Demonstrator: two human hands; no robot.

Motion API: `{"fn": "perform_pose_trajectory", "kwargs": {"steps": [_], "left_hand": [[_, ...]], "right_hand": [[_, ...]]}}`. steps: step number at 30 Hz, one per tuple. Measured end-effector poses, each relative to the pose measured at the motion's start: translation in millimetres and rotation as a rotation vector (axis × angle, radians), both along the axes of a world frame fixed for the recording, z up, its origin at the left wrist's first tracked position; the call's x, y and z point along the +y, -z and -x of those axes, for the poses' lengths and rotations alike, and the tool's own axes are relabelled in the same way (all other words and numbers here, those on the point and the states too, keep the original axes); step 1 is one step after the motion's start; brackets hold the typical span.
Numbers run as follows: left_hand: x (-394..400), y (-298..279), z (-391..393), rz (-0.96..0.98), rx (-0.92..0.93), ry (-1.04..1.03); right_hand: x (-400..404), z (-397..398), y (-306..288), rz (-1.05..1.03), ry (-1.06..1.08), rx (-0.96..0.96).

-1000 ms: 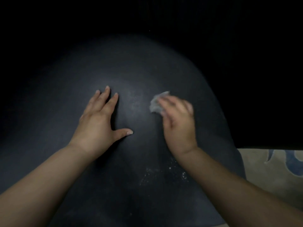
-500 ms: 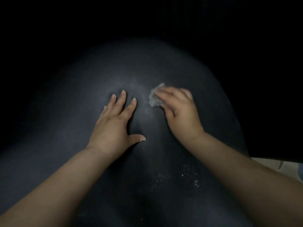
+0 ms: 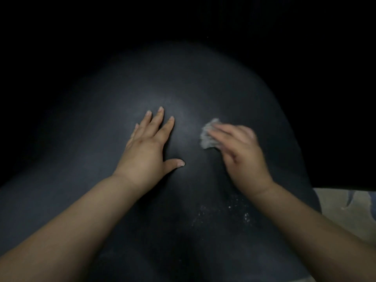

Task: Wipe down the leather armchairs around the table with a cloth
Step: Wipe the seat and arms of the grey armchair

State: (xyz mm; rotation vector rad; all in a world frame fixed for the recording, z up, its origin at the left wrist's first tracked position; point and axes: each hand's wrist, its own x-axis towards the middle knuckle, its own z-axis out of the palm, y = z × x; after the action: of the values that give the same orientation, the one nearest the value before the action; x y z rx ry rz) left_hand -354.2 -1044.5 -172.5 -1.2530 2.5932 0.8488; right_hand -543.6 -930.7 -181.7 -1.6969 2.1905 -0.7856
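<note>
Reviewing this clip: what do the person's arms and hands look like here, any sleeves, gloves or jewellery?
Both forearms are bare up to the frame edge; no sleeves show. The left hand and right hand wear no gloves, and no rings, watch or bracelets are visible. The left fingernails are short and unpainted. The right hand is motion-blurred, so fine detail is unclear.

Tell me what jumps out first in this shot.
Two hands on a dark leather armchair that fills the frame: the left hand lies flat at centre, the right hand holds a grey cloth beside it. White specks dot the leather below the right wrist.
</note>
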Motion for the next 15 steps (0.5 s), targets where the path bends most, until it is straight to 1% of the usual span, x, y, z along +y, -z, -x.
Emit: {"fn": "perform_pose_trajectory", "kwargs": {"steps": [2, 3, 4, 6, 8, 10, 11, 13, 15], "left_hand": [[8, -3, -3, 0.008, 0.001, 0.06], [14, -4, -6, 0.009, 0.002, 0.089], [22, -5, -8, 0.007, 0.003, 0.113], [36, -8, -13, 0.003, 0.005, 0.137], [47, -8, -18, 0.007, 0.008, 0.137], [53, -8, -22, 0.012, 0.0, 0.131], [56, -7, -24, 0.016, -0.003, 0.128], [60, -8, -29, 0.022, -0.004, 0.127], [64, -8, -31, 0.031, -0.005, 0.131]], "right_hand": [[33, 12, -2, -0.021, 0.224, -0.007], [43, 11, -2, -0.024, 0.307, -0.007], [48, 2, -4, -0.023, 0.334, 0.004], [51, -27, -5, -0.014, 0.246, 0.013], [47, -46, -5, -0.02, 0.124, -0.036], [48, -40, -4, -0.024, 0.118, -0.042], [53, -31, -3, -0.022, 0.166, -0.018], [73, -10, -1, -0.015, 0.342, 0.017], [99, -8, -3, -0.017, 0.496, 0.02]]}}
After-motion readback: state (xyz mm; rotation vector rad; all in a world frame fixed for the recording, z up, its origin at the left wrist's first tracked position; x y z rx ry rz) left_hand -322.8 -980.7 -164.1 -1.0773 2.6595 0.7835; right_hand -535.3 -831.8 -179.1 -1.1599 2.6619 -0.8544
